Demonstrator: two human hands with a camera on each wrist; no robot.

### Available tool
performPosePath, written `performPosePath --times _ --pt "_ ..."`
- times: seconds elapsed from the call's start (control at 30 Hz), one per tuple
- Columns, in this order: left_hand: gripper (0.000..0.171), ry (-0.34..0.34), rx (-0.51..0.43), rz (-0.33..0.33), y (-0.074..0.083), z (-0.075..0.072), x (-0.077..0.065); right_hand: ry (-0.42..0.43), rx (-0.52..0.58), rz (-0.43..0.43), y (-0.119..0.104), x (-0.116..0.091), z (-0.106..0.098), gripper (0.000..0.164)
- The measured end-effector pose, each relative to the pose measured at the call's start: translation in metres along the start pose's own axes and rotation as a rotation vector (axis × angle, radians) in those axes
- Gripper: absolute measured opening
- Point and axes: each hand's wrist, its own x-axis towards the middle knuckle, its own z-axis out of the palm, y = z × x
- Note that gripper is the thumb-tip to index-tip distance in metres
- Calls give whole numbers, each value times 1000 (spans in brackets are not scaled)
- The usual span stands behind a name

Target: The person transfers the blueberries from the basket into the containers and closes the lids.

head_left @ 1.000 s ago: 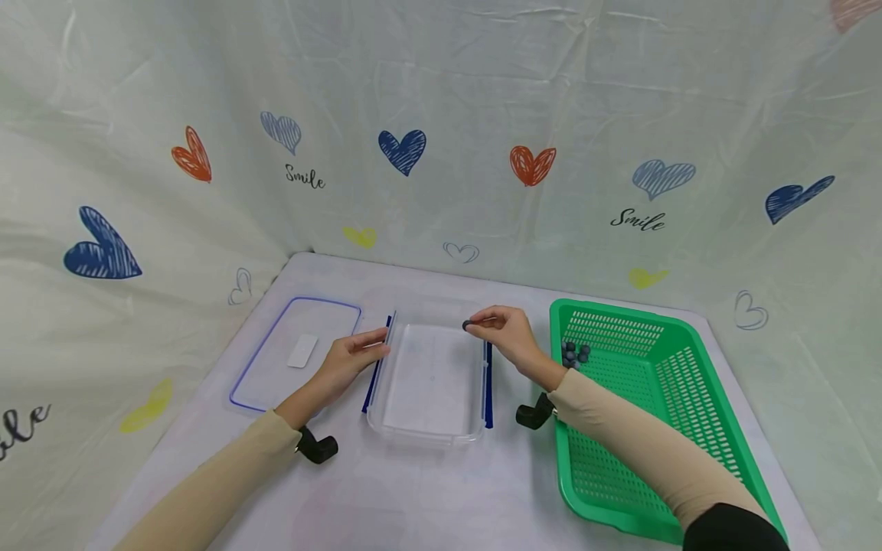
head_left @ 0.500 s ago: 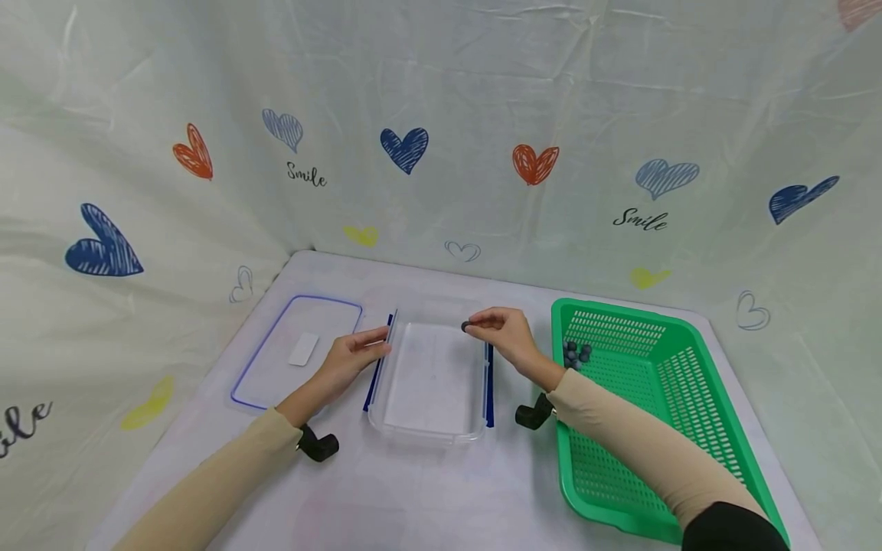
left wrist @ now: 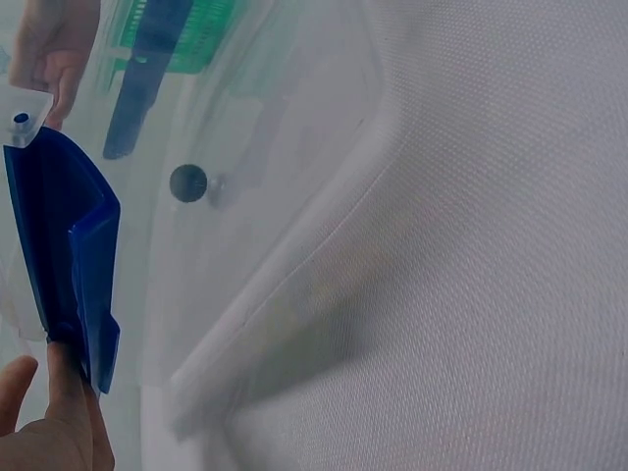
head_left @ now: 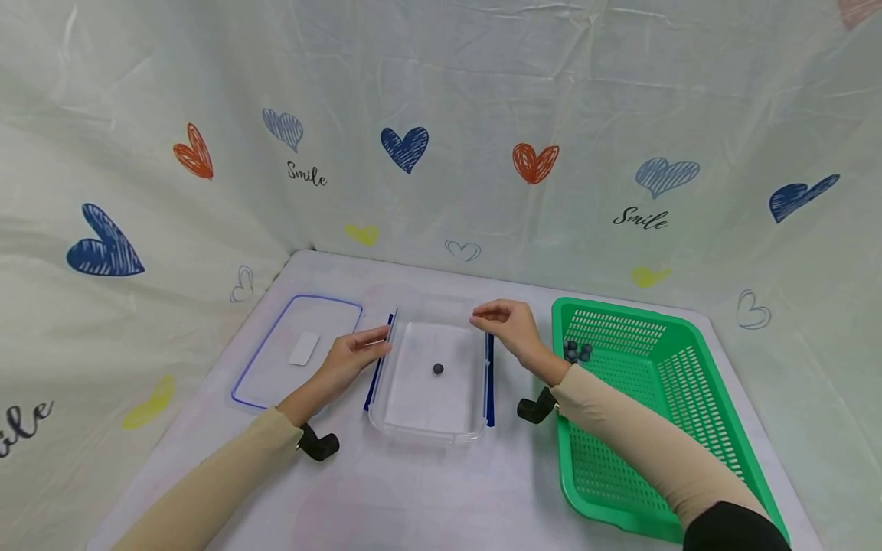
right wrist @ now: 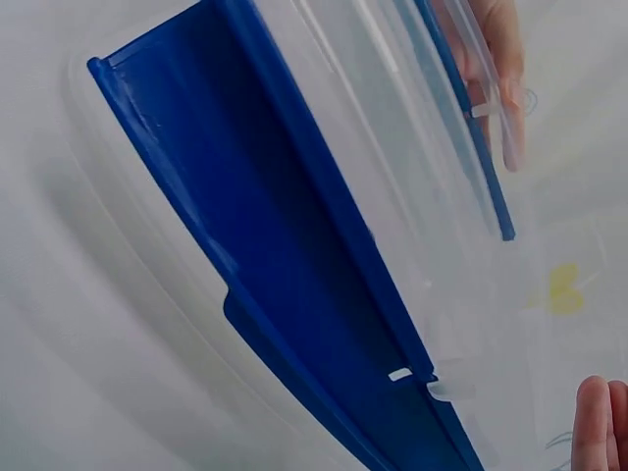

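A blueberry (head_left: 438, 369) lies on the floor of a clear plastic container (head_left: 427, 436) with blue side latches; the left wrist view shows the same dark berry (left wrist: 188, 183) through the wall. My left hand (head_left: 351, 360) touches the container's left side, fingers fairly straight, and in its wrist view the fingertips (left wrist: 67, 378) are at the blue latch (left wrist: 83, 245). Over the container's far right corner is my right hand (head_left: 508, 325), fingers loosely bent and holding nothing. Several more blueberries (head_left: 575, 352) sit in the left far part of a green basket (head_left: 563, 459).
Left of the container lies its clear lid (head_left: 237, 394) with a blue seal, with a white rectangular piece (head_left: 303, 349) on it. The green basket stands close to the right, under my right forearm. A curtain printed with hearts (head_left: 404, 149) rises behind the table.
My right hand has let go of the blueberry, which now lies inside the container, and has moved slightly up and right. The left hand has stayed at the container's side.
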Motion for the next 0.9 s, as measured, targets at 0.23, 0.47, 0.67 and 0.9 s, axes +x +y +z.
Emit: performPosePath --times 0.23,0.47,0.67,0.9 --pt "58 4 -1 -13 0 1 -1 46 4 -2 0 0 -6 28" --pt "56 -8 -7 2 -1 2 -2 58 79 -21 -2 1 -17 31" --pt "53 5 -9 -2 -1 3 -3 70 130 -43 -3 2 -28 34" --pt "52 11 -22 -12 -2 4 -3 96 189 -61 -4 -1 -42 32"
